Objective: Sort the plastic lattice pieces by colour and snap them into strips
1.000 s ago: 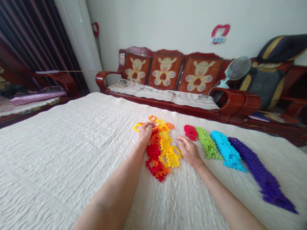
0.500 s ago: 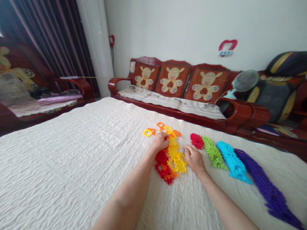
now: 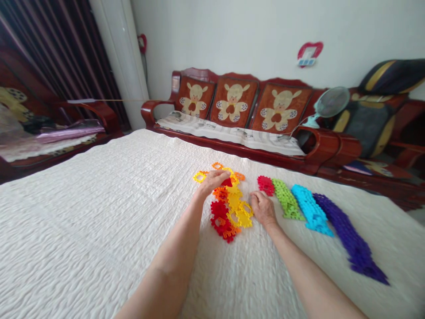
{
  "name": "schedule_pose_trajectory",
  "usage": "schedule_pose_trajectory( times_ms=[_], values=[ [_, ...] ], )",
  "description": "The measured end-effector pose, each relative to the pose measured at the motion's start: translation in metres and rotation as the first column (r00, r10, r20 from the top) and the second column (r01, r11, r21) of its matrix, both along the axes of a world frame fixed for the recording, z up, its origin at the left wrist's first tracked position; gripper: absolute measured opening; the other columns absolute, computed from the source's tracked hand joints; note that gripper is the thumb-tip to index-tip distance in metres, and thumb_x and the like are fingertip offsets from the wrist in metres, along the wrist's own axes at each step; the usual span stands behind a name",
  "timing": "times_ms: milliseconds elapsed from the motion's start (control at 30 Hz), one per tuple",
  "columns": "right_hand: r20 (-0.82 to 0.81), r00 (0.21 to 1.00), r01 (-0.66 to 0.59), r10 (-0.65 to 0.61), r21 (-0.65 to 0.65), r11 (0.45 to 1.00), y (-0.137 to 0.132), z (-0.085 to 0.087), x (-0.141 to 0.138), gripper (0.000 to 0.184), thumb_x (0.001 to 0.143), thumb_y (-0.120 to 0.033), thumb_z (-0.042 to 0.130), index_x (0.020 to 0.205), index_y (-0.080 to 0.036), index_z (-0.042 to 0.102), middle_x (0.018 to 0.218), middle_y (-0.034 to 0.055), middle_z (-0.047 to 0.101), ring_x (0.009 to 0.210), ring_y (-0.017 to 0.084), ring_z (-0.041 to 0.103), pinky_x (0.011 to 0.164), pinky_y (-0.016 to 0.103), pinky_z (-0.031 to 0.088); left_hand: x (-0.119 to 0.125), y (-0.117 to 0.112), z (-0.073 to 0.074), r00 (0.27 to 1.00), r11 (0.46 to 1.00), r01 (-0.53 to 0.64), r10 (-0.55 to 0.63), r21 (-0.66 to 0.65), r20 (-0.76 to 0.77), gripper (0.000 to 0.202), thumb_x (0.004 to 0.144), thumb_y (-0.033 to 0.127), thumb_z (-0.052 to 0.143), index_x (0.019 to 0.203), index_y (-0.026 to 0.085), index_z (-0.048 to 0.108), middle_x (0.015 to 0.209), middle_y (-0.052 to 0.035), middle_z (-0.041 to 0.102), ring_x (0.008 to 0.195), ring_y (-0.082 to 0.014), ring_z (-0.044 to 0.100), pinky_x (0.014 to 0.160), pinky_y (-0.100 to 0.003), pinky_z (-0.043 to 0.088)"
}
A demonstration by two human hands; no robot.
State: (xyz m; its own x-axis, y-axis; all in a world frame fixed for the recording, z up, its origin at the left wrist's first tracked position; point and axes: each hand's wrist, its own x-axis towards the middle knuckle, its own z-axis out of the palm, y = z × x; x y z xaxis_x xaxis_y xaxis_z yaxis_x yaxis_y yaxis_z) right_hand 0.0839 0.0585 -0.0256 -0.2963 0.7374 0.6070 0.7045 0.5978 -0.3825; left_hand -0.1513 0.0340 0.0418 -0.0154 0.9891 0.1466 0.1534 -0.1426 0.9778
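A loose pile of flat, notched plastic interlocking pieces lies on the white quilted cover, with yellow pieces [image 3: 234,200], red pieces [image 3: 219,209] and orange pieces [image 3: 220,193] overlapping. My left hand [image 3: 214,180] reaches over the far part of the pile. Its fingers are straight and together, and a red interlocking piece [image 3: 227,182] shows under them, seemingly pinched against the hidden thumb. Just right of the pile, my right hand [image 3: 263,208] rests with curled fingers; whatever they may hold is hidden. Beyond it is a stack of red pieces [image 3: 266,185].
Right of the red stack, rows of green pieces [image 3: 288,201], light blue pieces [image 3: 311,210] and purple pieces [image 3: 348,237] slant toward me. The quilted cover [image 3: 99,212] spreads to the left. Behind stand a wooden sofa [image 3: 229,141] with bear cushions and a small fan [image 3: 331,102].
My left hand has shifted slightly left off the pile and its fingers have straightened, with the red piece under them. My right hand stays beside the yellow pieces. The whole view has shifted a little.
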Motion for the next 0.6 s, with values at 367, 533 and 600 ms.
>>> schedule_pose_trajectory(
  times_ms=[367,533,600],
  values=[
    [0.002,1.000,-0.003,0.003,0.004,1.000,0.001,0.000,0.001,0.024,0.085,-0.024,0.039,0.078,-0.019,0.062,0.081,0.0086,0.065,0.081,0.021,0.058,0.075,0.031,0.043,-0.017,0.011,0.005,0.458,0.917,-0.302,-0.100,-0.261,-0.883,0.026,0.067,0.017,0.057,0.085,0.009,0.073,0.080,-0.0151,0.072,0.085,-0.0241,0.067,0.074,-0.028,0.051],
    [0.023,1.000,-0.010,0.010,0.004,1.000,0.002,-0.001,0.001,0.024,0.085,-0.024,0.040,0.077,-0.019,0.062,0.081,0.0085,0.065,0.081,0.021,0.057,0.076,0.031,0.043,-0.013,0.010,0.005,0.403,0.909,-0.282,-0.179,-0.308,-0.898,0.024,0.062,0.018,0.061,0.080,0.010,0.074,0.074,-0.0147,0.071,0.082,-0.0254,0.068,0.074,-0.029,0.052],
    [0.026,1.000,-0.008,0.008,-0.001,1.000,0.002,-0.001,0.001,0.024,0.085,-0.024,0.040,0.076,-0.019,0.061,0.080,0.0085,0.064,0.081,0.021,0.057,0.076,0.031,0.043,-0.009,0.006,0.009,0.419,0.919,-0.252,-0.178,-0.302,-0.890,0.025,0.066,0.020,0.059,0.083,0.010,0.074,0.076,-0.0136,0.071,0.080,-0.0237,0.068,0.073,-0.029,0.052]
  ],
)
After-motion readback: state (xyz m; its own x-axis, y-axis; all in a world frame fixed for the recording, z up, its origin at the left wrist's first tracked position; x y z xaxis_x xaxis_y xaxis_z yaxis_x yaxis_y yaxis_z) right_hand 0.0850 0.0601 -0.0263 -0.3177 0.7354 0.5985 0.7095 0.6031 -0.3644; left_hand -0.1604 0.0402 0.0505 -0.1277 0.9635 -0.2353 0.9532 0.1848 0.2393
